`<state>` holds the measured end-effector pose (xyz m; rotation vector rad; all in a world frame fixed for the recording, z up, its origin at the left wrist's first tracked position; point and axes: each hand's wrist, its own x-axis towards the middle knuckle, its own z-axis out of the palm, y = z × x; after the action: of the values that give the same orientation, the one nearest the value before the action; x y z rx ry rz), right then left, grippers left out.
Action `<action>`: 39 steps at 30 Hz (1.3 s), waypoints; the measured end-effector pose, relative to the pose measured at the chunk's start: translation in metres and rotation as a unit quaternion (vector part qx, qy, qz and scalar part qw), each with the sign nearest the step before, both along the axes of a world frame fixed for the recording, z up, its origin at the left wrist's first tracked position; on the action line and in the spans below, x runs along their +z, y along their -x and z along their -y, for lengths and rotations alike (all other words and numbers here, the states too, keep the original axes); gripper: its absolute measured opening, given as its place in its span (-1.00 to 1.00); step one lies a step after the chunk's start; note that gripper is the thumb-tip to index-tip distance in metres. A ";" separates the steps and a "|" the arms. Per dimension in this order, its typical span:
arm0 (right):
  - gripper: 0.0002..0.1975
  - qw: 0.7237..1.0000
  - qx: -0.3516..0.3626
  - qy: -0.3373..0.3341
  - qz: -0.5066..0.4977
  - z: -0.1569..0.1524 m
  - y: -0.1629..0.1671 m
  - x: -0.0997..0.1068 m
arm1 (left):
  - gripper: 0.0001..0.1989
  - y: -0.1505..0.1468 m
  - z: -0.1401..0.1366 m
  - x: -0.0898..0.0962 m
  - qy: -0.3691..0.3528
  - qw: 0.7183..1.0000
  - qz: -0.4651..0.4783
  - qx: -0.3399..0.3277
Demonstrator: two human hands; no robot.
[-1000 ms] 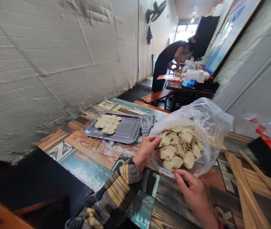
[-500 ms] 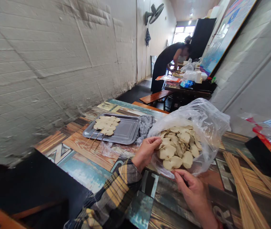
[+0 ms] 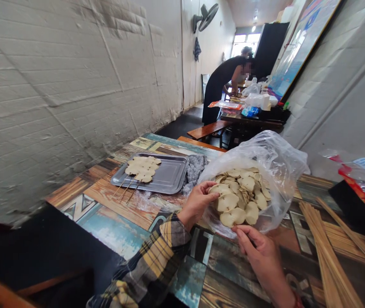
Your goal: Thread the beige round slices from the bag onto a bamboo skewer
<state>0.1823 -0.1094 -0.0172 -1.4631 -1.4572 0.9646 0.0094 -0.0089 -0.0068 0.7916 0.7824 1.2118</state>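
A clear plastic bag (image 3: 286, 171) lies open on the table, filled with thin, beige, roundish food slices (image 3: 246, 183). At the bag's left rim my left hand (image 3: 200, 201) has thumb and fingers closed on the edge of a beige slice (image 3: 219, 188). My right hand (image 3: 259, 252) pinches at the lower edge of the front slice (image 3: 232, 217); what sits between its fingertips is too small to make out. On a metal tray (image 3: 172, 173) to the left rest skewered beige slices (image 3: 143, 168), their wooden sticks (image 3: 127, 188) sticking out over the near rim.
Bare wooden skewers (image 3: 325, 252) lie in a bundle at the right, near a red-edged plastic package (image 3: 362, 192). Crumpled grey plastic (image 3: 195, 169) sits beside the tray. Further back, a person in dark clothes (image 3: 219, 83) bends over another table, with a bench (image 3: 211, 129) before it.
My left thumb and fingers have shifted slightly over the slices. The right hand stays at the front slice's lower edge. The view has moved a little; the person behind still bends over.
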 end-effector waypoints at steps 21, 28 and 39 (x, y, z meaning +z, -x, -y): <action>-0.66 1.000 0.021 -0.001 0.007 0.000 0.002 -0.002 | -0.64 0.003 -0.001 0.004 0.038 0.998 -0.013 0.048; -0.63 0.998 -0.021 -0.055 0.029 -0.001 0.000 0.000 | -0.61 -0.005 0.002 0.005 0.059 0.996 0.072 -0.012; -0.65 0.994 -0.057 -0.096 0.019 -0.011 0.007 -0.002 | -0.67 -0.028 0.026 0.003 0.086 0.986 0.050 -0.136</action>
<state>0.1750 -0.0982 -0.0193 -1.4117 -1.4349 0.7103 0.0371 -0.0351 -0.0039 0.6660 0.6618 0.9202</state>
